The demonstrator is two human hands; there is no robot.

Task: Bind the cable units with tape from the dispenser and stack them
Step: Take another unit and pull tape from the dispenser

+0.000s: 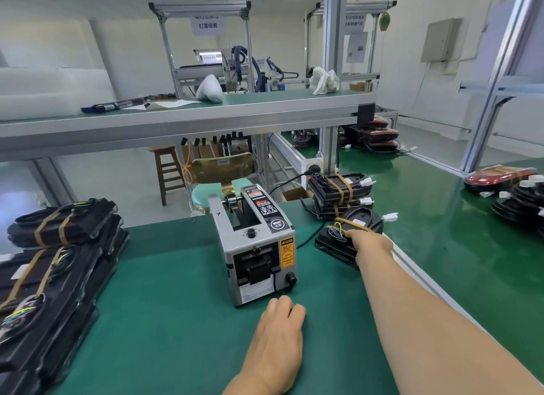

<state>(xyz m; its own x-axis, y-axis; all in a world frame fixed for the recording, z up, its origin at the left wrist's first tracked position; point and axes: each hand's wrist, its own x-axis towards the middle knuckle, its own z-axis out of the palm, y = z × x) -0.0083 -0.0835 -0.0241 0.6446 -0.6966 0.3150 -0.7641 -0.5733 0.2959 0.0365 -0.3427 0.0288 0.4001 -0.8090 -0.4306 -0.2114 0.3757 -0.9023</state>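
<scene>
The grey tape dispenser (256, 244) stands mid-table, its outlet facing me. My left hand (279, 332) rests flat on the green mat just in front of it, fingers relaxed, holding nothing. My right hand (368, 243) reaches out to a black cable unit (350, 232) right of the dispenser and grips its near side; the fingertips are hidden. Brown tape and coloured wires cross that unit's top. Behind it sits a stack of taped units (338, 194). Several bound units are stacked at the left (59, 265).
A power cord (306, 238) runs from the dispenser past the gripped unit. Red and black lamp parts (512, 188) lie at the far right. An overhead shelf (188, 114) spans the bench. A chair (223, 170) and a wooden stool (167, 170) stand beyond the table.
</scene>
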